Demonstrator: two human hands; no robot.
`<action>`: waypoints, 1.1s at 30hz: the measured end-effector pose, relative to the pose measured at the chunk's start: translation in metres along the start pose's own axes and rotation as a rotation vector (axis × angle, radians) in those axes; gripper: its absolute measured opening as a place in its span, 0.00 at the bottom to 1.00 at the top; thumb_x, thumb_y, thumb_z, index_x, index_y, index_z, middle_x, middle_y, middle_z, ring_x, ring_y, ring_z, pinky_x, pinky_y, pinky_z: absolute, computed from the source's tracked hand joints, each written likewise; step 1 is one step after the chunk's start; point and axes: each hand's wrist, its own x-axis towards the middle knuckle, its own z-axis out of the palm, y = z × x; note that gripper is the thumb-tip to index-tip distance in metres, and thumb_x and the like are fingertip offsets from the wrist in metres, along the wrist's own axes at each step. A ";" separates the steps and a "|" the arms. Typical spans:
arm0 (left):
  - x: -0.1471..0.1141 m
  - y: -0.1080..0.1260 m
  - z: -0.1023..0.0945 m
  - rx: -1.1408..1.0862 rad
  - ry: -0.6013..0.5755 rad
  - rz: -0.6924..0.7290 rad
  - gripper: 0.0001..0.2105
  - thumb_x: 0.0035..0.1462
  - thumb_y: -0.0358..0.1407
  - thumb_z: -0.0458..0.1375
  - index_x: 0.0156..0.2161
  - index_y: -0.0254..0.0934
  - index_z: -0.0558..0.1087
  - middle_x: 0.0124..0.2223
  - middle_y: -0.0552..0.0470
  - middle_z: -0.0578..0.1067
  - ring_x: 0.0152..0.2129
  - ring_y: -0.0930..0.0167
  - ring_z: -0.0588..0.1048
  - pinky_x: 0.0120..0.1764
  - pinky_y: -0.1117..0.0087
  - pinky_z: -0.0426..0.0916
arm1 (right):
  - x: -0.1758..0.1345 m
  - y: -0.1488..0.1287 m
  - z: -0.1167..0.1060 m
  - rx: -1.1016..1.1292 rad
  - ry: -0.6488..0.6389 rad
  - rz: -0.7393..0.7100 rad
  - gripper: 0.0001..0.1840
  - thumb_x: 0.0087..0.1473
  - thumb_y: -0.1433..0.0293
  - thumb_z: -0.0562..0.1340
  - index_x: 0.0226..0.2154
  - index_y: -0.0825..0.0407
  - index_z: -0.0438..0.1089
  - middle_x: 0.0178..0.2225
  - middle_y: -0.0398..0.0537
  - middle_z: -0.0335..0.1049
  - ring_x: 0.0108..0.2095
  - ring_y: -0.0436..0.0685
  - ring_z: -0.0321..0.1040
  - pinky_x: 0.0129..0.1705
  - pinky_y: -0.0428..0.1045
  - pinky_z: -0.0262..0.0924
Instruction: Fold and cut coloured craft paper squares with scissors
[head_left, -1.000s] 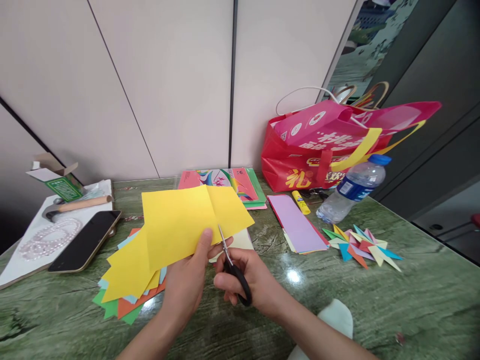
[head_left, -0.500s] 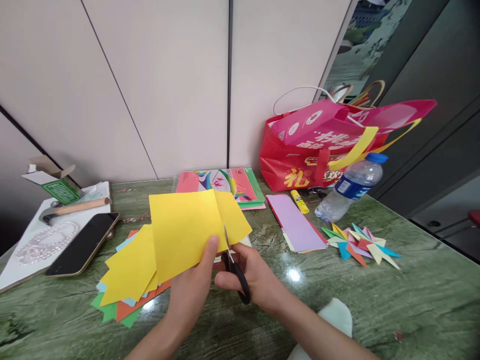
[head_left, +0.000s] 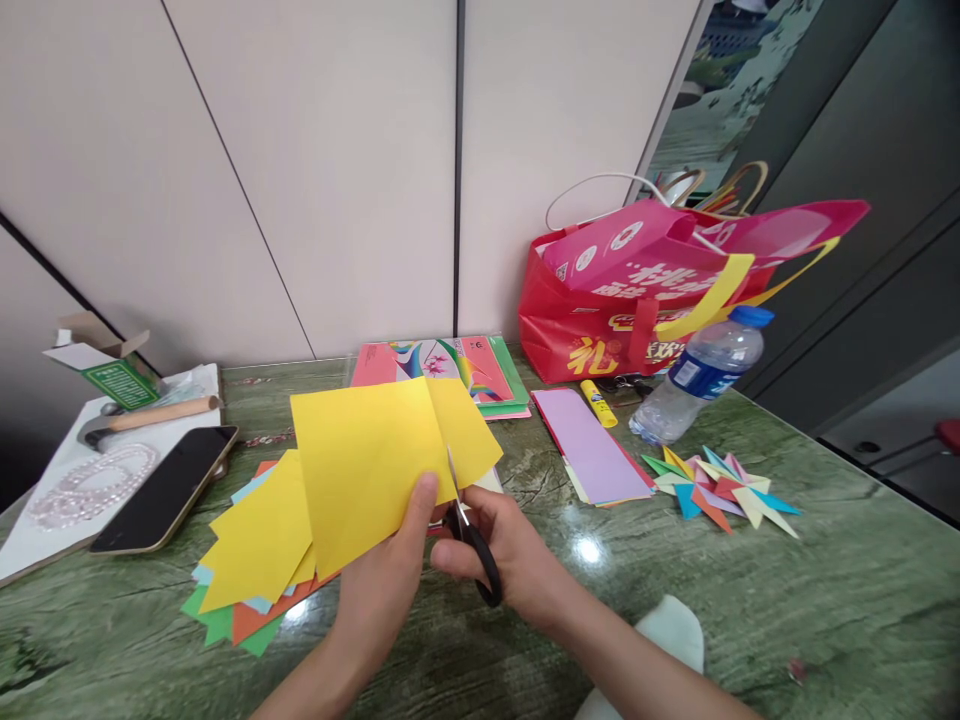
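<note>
A sheet of yellow paper [head_left: 364, 465] with a crease down its right part is pinched in my left hand [head_left: 394, 560], thumb on top near the lower edge. My right hand [head_left: 510, 555] grips a pair of black-handled scissors [head_left: 480, 560]. Their blades point up and lie at the paper's crease, where a cut runs in from the lower edge. Left of my hands lies a fanned pile of coloured paper squares [head_left: 259, 530] in yellow, blue, orange and green. The lower blade is hidden behind the sheet.
Behind stands a pack of coloured paper [head_left: 442, 360]. To the right are purple paper strips [head_left: 592, 450], a glue stick [head_left: 598, 403], a water bottle [head_left: 701, 375], folded paper pieces [head_left: 727, 485] and a red bag [head_left: 600, 330]. A phone [head_left: 165, 490] and hammer [head_left: 154, 415] lie left.
The yellow sheet's left part has tilted slightly down and to the left. Both hands stay almost in place, still holding the paper and the scissors.
</note>
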 end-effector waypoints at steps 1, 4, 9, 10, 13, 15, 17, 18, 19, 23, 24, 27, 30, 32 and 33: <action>0.000 0.000 0.000 0.002 -0.003 -0.003 0.19 0.46 0.48 0.56 0.42 0.41 0.70 0.51 0.47 0.70 0.53 0.65 0.62 0.57 0.62 0.48 | 0.000 0.000 0.000 -0.009 0.003 0.001 0.23 0.35 0.57 0.68 0.32 0.54 0.64 0.21 0.39 0.59 0.23 0.48 0.54 0.25 0.44 0.50; 0.001 -0.001 0.000 0.004 -0.011 0.004 0.19 0.47 0.48 0.56 0.43 0.40 0.70 0.51 0.47 0.70 0.53 0.65 0.62 0.57 0.62 0.48 | 0.000 0.000 0.000 -0.022 0.012 0.006 0.25 0.35 0.56 0.68 0.32 0.55 0.64 0.20 0.38 0.60 0.21 0.46 0.53 0.23 0.43 0.48; 0.001 -0.003 0.000 -0.011 -0.021 0.037 0.18 0.48 0.48 0.55 0.41 0.41 0.71 0.50 0.48 0.71 0.52 0.64 0.63 0.56 0.62 0.50 | -0.001 -0.001 0.000 -0.028 0.024 0.013 0.24 0.36 0.57 0.67 0.31 0.56 0.64 0.17 0.37 0.60 0.18 0.45 0.53 0.20 0.42 0.48; 0.001 -0.003 0.000 -0.007 -0.025 0.042 0.17 0.48 0.48 0.55 0.40 0.41 0.71 0.49 0.48 0.71 0.51 0.64 0.64 0.55 0.61 0.50 | -0.001 -0.001 0.000 -0.034 0.026 0.013 0.23 0.36 0.57 0.67 0.31 0.56 0.64 0.17 0.37 0.60 0.18 0.45 0.53 0.20 0.42 0.48; 0.001 -0.002 -0.001 -0.004 -0.032 0.056 0.16 0.48 0.48 0.55 0.38 0.41 0.72 0.48 0.49 0.72 0.50 0.63 0.65 0.55 0.61 0.51 | 0.000 -0.001 0.000 -0.058 0.033 0.017 0.23 0.35 0.57 0.67 0.30 0.55 0.64 0.16 0.36 0.59 0.17 0.45 0.54 0.19 0.42 0.48; 0.000 -0.001 -0.002 -0.003 -0.033 0.041 0.15 0.47 0.48 0.55 0.38 0.41 0.72 0.47 0.49 0.73 0.50 0.63 0.65 0.55 0.61 0.50 | 0.000 0.000 0.000 -0.065 0.034 0.015 0.23 0.36 0.56 0.67 0.30 0.55 0.64 0.15 0.36 0.59 0.16 0.45 0.54 0.19 0.42 0.48; 0.000 -0.001 -0.002 0.003 -0.043 0.021 0.15 0.47 0.48 0.55 0.37 0.41 0.72 0.46 0.49 0.74 0.51 0.62 0.64 0.56 0.61 0.50 | 0.001 0.001 0.000 -0.069 0.032 0.010 0.23 0.36 0.56 0.66 0.30 0.55 0.65 0.16 0.36 0.59 0.16 0.44 0.54 0.18 0.42 0.48; 0.000 -0.001 -0.002 0.005 -0.050 0.014 0.15 0.47 0.48 0.55 0.37 0.41 0.72 0.46 0.49 0.74 0.51 0.62 0.64 0.56 0.61 0.50 | 0.001 0.002 0.000 -0.068 0.030 0.007 0.23 0.36 0.55 0.66 0.30 0.55 0.65 0.16 0.36 0.60 0.16 0.44 0.54 0.18 0.42 0.48; 0.000 -0.001 -0.002 0.005 -0.051 0.016 0.15 0.48 0.48 0.55 0.37 0.41 0.72 0.47 0.49 0.73 0.51 0.62 0.64 0.56 0.61 0.50 | 0.001 0.002 0.000 -0.064 0.030 0.003 0.23 0.36 0.55 0.66 0.30 0.55 0.64 0.17 0.37 0.60 0.16 0.44 0.54 0.18 0.42 0.48; 0.000 -0.001 -0.002 0.011 -0.030 0.047 0.17 0.48 0.48 0.54 0.39 0.41 0.71 0.49 0.48 0.71 0.51 0.63 0.64 0.55 0.62 0.50 | 0.000 0.000 0.000 -0.039 0.027 -0.006 0.22 0.36 0.55 0.66 0.28 0.54 0.63 0.17 0.36 0.60 0.15 0.44 0.55 0.17 0.42 0.48; 0.000 -0.001 -0.001 0.020 -0.031 0.054 0.17 0.48 0.48 0.54 0.39 0.41 0.71 0.49 0.48 0.71 0.51 0.63 0.64 0.55 0.62 0.50 | 0.000 -0.001 0.001 -0.032 0.026 -0.005 0.22 0.36 0.56 0.67 0.28 0.54 0.63 0.17 0.36 0.60 0.14 0.43 0.55 0.17 0.42 0.48; -0.001 -0.001 -0.002 0.042 -0.038 0.058 0.17 0.49 0.49 0.53 0.39 0.41 0.70 0.49 0.48 0.71 0.50 0.63 0.65 0.56 0.62 0.50 | 0.000 -0.001 0.001 -0.009 0.024 0.000 0.21 0.37 0.57 0.67 0.26 0.54 0.62 0.16 0.35 0.59 0.13 0.43 0.54 0.16 0.41 0.48; -0.001 -0.002 -0.002 0.027 -0.048 0.058 0.16 0.49 0.49 0.53 0.39 0.41 0.70 0.49 0.49 0.71 0.50 0.64 0.64 0.55 0.63 0.50 | 0.000 0.000 0.001 -0.001 0.024 0.000 0.20 0.38 0.57 0.66 0.26 0.54 0.62 0.15 0.34 0.59 0.12 0.43 0.54 0.17 0.42 0.49; -0.001 -0.003 -0.001 -0.001 -0.058 0.066 0.16 0.49 0.48 0.53 0.38 0.42 0.71 0.48 0.49 0.72 0.50 0.64 0.65 0.55 0.64 0.51 | 0.000 0.002 0.001 0.000 0.020 -0.004 0.19 0.39 0.58 0.66 0.26 0.54 0.62 0.14 0.34 0.59 0.12 0.43 0.54 0.17 0.42 0.50; 0.000 -0.003 -0.001 -0.011 -0.060 0.071 0.15 0.49 0.48 0.53 0.38 0.42 0.71 0.48 0.50 0.72 0.50 0.64 0.65 0.55 0.64 0.51 | 0.000 0.002 0.001 0.001 0.018 -0.004 0.18 0.39 0.58 0.66 0.26 0.54 0.62 0.13 0.34 0.59 0.12 0.43 0.54 0.17 0.42 0.50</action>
